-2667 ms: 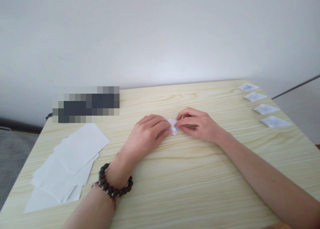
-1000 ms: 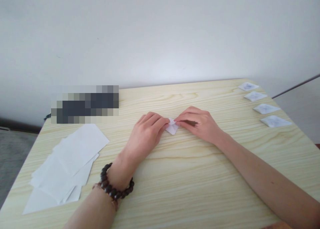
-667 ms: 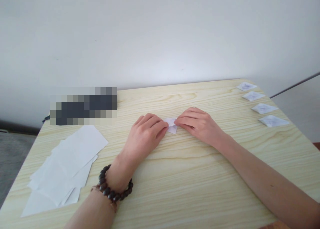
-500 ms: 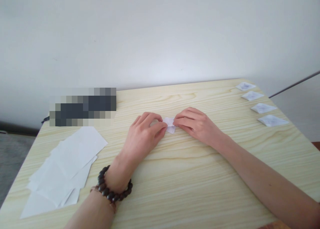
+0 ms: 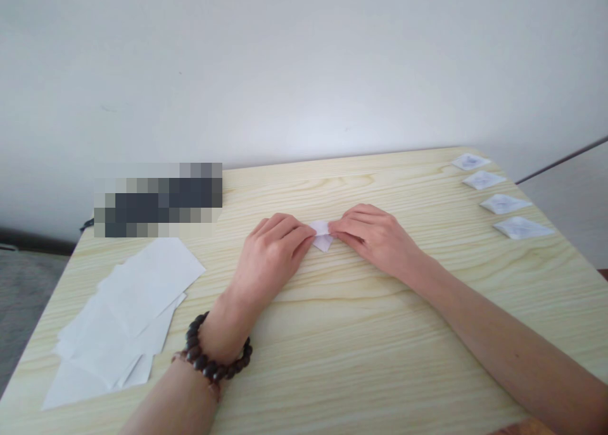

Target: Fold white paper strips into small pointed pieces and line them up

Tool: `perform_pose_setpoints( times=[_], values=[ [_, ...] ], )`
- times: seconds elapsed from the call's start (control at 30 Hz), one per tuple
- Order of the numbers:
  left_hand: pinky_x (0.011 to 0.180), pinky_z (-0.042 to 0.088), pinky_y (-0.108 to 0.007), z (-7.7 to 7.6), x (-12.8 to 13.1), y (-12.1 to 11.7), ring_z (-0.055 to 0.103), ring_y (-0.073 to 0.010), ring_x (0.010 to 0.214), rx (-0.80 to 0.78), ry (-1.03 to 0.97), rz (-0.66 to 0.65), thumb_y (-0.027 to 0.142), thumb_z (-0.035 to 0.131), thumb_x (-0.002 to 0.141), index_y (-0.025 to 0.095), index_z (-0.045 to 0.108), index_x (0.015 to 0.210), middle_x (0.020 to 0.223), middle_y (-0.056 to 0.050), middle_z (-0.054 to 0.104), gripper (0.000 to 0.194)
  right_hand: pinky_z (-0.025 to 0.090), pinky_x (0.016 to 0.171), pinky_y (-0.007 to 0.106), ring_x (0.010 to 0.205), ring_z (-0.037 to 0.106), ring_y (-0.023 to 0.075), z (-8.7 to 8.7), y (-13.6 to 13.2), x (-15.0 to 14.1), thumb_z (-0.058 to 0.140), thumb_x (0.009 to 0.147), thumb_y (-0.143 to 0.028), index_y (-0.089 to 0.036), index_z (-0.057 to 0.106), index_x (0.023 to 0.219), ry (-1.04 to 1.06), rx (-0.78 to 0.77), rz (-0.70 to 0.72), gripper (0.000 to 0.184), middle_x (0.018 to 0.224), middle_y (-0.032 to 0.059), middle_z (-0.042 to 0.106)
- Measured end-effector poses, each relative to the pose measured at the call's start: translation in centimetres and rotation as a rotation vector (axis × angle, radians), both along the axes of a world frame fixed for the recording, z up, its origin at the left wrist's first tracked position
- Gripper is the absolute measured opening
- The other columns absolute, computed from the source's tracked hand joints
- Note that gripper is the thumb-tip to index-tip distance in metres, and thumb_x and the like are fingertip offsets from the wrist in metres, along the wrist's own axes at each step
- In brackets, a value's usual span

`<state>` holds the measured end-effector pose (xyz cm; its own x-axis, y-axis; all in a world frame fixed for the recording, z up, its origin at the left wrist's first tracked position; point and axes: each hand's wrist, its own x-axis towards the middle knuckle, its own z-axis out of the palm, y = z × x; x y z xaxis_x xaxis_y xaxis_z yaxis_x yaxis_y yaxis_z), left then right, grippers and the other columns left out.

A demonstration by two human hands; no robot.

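Between my hands: a small white folded paper piece (image 5: 322, 237) lies flat on the pale wood-grain table (image 5: 361, 353), near its middle, only partly showing between my fingertips.
Left hand: my left hand (image 5: 272, 259) rests on the table with the fingers curled, their tips pressing the paper's left edge; a dark beaded bracelet (image 5: 213, 359) sits on that wrist.
Right hand: my right hand (image 5: 375, 237) lies low, fingers drawn together, pinning the paper's right edge. Whether thumb and finger pinch a flap or only press it down, I cannot tell.
How it will handle: I judge it very light, thin and limp, stiffer where layers stack; it should slide easily on the smooth top and crease or tear if pulled hard.
Where to hold: best at the folded edges and corners, with fingertips only, one hand anchoring while the other works.
Left of me: a loose pile of plain white paper sheets (image 5: 124, 315) overlaps near the table edge.
Far right: four small folded white paper shapes (image 5: 504, 204) lie in a row, well apart from my hands.
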<state>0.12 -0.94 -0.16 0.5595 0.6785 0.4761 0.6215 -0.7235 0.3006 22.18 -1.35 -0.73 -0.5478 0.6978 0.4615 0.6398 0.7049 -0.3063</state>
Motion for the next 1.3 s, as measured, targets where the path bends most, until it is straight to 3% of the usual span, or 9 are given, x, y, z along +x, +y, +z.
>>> perform_pose_setpoints(
  times=[0.17, 0.4, 0.67, 0.93, 1.13, 1.3],
  values=[
    [0.077, 0.052, -0.032, -0.4, -0.1, 0.1, 0.059, -0.0180, 0.087, -0.037, -0.062, 0.030, 0.023, 0.057, 0.092, 0.018, 0.070, 0.090, 0.095, -0.007, 0.066, 0.014, 0.051, 0.077, 0.033, 0.082, 0.062, 0.0190, 0.3, 0.0, -0.3, 0.055, 0.093, -0.024, -0.018, 0.068, 0.091, 0.077, -0.056, -0.003, 0.015, 0.084, 0.0062, 0.071],
    [0.077, 0.051, -0.034, -0.3, 0.0, 0.3, 0.056, -0.0196, 0.085, -0.087, -0.082, 0.035, 0.022, 0.056, 0.092, 0.017, 0.069, 0.091, 0.085, -0.006, 0.066, 0.014, 0.046, 0.081, 0.034, 0.086, 0.057, 0.0185, 0.2, -0.1, -0.8, 0.056, 0.093, -0.025, -0.018, 0.066, 0.087, 0.151, -0.163, -0.068, 0.013, 0.088, 0.0058, 0.065],
    [0.079, 0.051, -0.034, -0.2, 0.1, 0.2, 0.058, -0.0187, 0.086, -0.103, -0.081, 0.033, 0.022, 0.053, 0.093, 0.018, 0.066, 0.092, 0.090, -0.006, 0.067, 0.014, 0.043, 0.079, 0.034, 0.081, 0.058, 0.0179, -0.1, -0.4, -1.1, 0.049, 0.097, -0.027, -0.019, 0.063, 0.089, 0.087, -0.050, -0.119, 0.018, 0.084, 0.0043, 0.068],
    [0.076, 0.050, -0.033, 0.0, 0.1, 0.0, 0.056, -0.0187, 0.084, -0.073, -0.013, 0.086, 0.025, 0.052, 0.094, 0.017, 0.065, 0.086, 0.086, -0.006, 0.063, 0.017, 0.042, 0.078, 0.035, 0.083, 0.056, 0.0188, -0.1, -0.5, -1.3, 0.053, 0.094, -0.028, -0.018, 0.065, 0.087, 0.061, -0.022, -0.177, 0.017, 0.088, 0.0068, 0.061],
    [0.078, 0.049, -0.037, 0.3, 0.4, -0.1, 0.053, -0.0207, 0.084, -0.132, 0.066, 0.082, 0.024, 0.047, 0.095, 0.014, 0.061, 0.087, 0.089, -0.009, 0.062, 0.019, 0.042, 0.073, 0.033, 0.077, 0.053, 0.0177, 0.0, -0.1, -1.6, 0.052, 0.093, -0.029, -0.018, 0.058, 0.077, 0.081, -0.186, -0.213, 0.021, 0.078, 0.0040, 0.056],
    [0.080, 0.047, -0.041, 0.3, 0.6, -0.2, 0.050, -0.0226, 0.086, -0.130, 0.115, 0.124, 0.029, 0.043, 0.096, 0.015, 0.061, 0.089, 0.094, -0.010, 0.060, 0.024, 0.040, 0.071, 0.033, 0.076, 0.051, 0.0188, 0.1, 0.2, -1.9, 0.050, 0.094, -0.031, -0.018, 0.056, 0.074, 0.016, -0.195, -0.251, 0.025, 0.076, 0.0045, 0.056]
  ],
)
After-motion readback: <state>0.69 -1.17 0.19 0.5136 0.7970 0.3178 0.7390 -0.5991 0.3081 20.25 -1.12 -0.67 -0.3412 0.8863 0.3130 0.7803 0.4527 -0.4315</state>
